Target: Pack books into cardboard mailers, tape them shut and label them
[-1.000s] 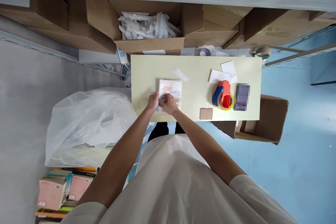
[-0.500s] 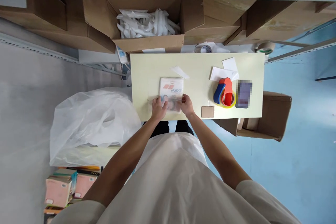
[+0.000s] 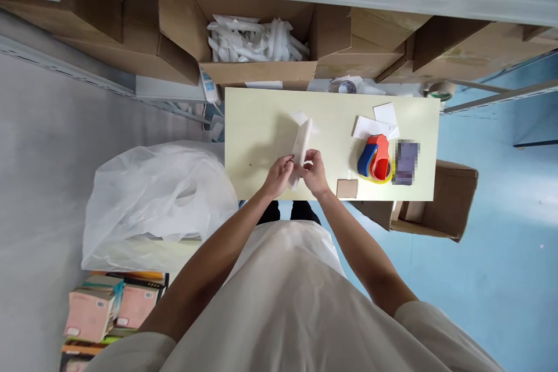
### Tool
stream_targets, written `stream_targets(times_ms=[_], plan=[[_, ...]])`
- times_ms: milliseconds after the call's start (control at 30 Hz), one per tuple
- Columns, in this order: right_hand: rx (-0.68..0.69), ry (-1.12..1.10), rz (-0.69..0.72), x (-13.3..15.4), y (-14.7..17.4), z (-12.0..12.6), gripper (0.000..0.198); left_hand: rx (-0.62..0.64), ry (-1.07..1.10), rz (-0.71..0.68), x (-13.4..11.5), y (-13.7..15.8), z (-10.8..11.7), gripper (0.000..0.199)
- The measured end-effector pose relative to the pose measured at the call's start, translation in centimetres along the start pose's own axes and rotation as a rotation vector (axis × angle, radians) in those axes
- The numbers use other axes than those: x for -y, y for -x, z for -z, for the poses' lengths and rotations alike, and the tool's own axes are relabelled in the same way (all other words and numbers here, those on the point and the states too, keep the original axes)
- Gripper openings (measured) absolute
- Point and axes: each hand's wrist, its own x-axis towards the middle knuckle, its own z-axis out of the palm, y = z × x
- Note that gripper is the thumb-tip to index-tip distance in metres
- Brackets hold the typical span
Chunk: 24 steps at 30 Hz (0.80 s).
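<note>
A thin book (image 3: pixel 302 142) with a see-through plastic wrap around its lower part is tilted up on edge above the pale table (image 3: pixel 253 122). My left hand (image 3: pixel 279 176) grips its left side, fingers closed. From the right, my right hand (image 3: pixel 314 172) pinches the near part of the book and wrap. The printed cover is turned out of sight. Just beyond the book lies a strip of white film (image 3: pixel 299 117), partly hidden by it.
On the table's right are a red and blue tape dispenser (image 3: pixel 378 157), white cards (image 3: pixel 370 127), a blurred phone-like item (image 3: pixel 406 161) and a cardboard piece (image 3: pixel 347 188). Behind stands a carton (image 3: pixel 261 72) of white plastic pieces. At left are a plastic bag (image 3: pixel 157 197) and stacked books (image 3: pixel 89 314).
The book was lying flat, printed cover up. Both hands have lifted it and turned it on edge. The view has shifted slightly.
</note>
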Motion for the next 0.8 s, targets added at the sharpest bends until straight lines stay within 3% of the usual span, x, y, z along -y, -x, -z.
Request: stream_targets(times_ms=[67, 167, 267, 367, 533, 633, 800], plan=[[0.024, 0.024, -0.001, 0.3, -0.1, -2.3, 0.045, -0.012, 0.092, -0.007, -0.3, -0.1, 1.4, 0.055], [0.098, 0.077, 0.007, -0.1, -0.1, -3.9, 0.049, -0.162, 0.062, 0.037, 0.1, -0.5, 3.4, 0.054], [0.039, 0.195, -0.042, -1.5, 0.0, -3.2, 0.049, -0.29, -0.05, 0.187, 1.6, -1.1, 5.1, 0.05], [-0.023, 0.276, -0.191, -3.2, -0.2, -1.8, 0.053, -0.326, -0.071, 0.304, 3.5, -1.9, 6.0, 0.046], [0.057, 0.253, -0.285, -4.7, -1.2, -1.3, 0.053, -0.272, -0.22, 0.329, 4.7, -2.3, 5.9, 0.042], [0.068, 0.272, -0.29, -4.8, -1.3, -1.1, 0.052, -0.248, -0.339, 0.406, 4.0, -1.1, 5.4, 0.053], [0.034, 0.274, -0.317, -5.0, -1.1, -0.2, 0.057, -0.312, -0.215, 0.612, 3.6, 1.2, 4.7, 0.066]])
